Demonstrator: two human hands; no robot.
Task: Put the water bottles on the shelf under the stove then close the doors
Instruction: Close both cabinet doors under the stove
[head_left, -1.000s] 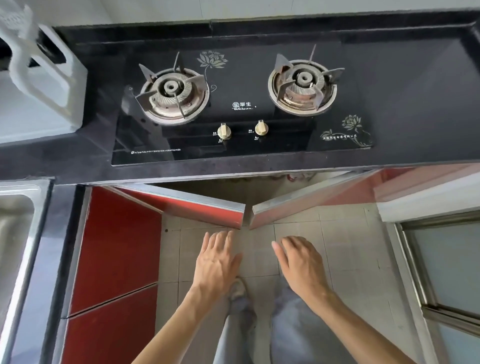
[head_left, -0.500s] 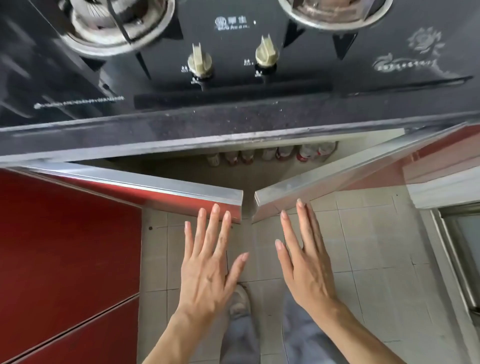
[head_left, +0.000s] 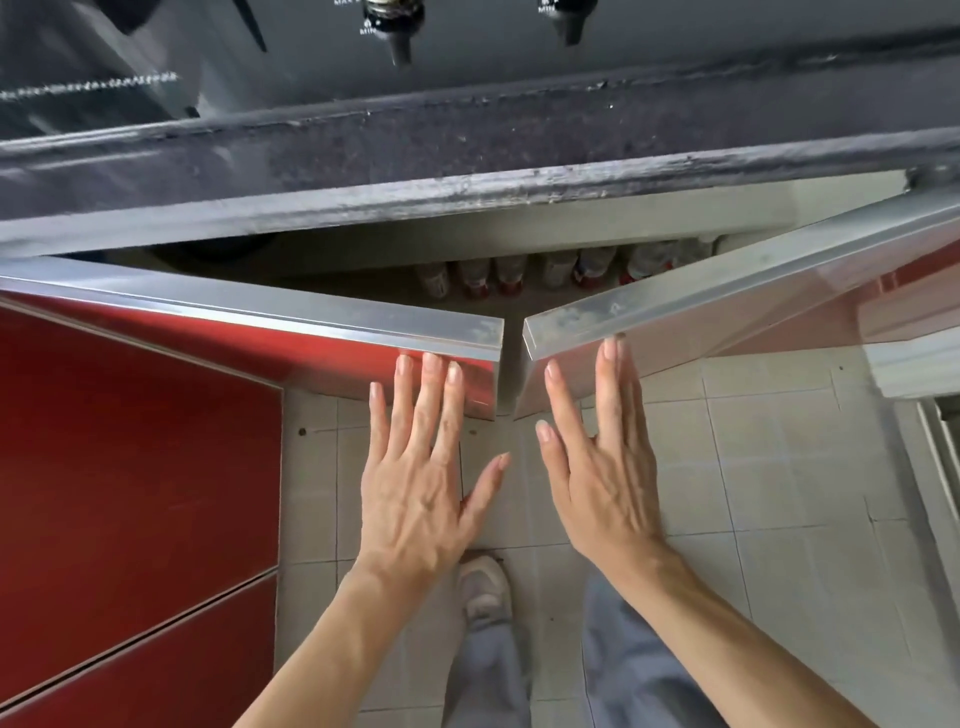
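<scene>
1. The left hand (head_left: 415, 483), fingers straight and spread, lays its fingertips on the glossy red face of the left door (head_left: 249, 304), just beside its free edge.
2. The right hand (head_left: 602, 478), likewise flat and holding nothing, sets its fingertips against the right door (head_left: 727, 291), also near the free edge.
3. Both doors stand ajar, and their metal-capped top edges almost meet in a shallow V with a narrow gap between.
4. Behind that gap, the water bottles (head_left: 519, 270) stand in a row at the back of the shelf (head_left: 363, 286), under the stove (head_left: 208, 41) and the dark bench (head_left: 467, 150). They appear clear of the doors' swing.
5. The doors look stiff, hinged and light to swing, but slick-faced. Flat pushes near the free edges, far from the hinges, should serve best, with fingers kept out of the closing gap.
</scene>
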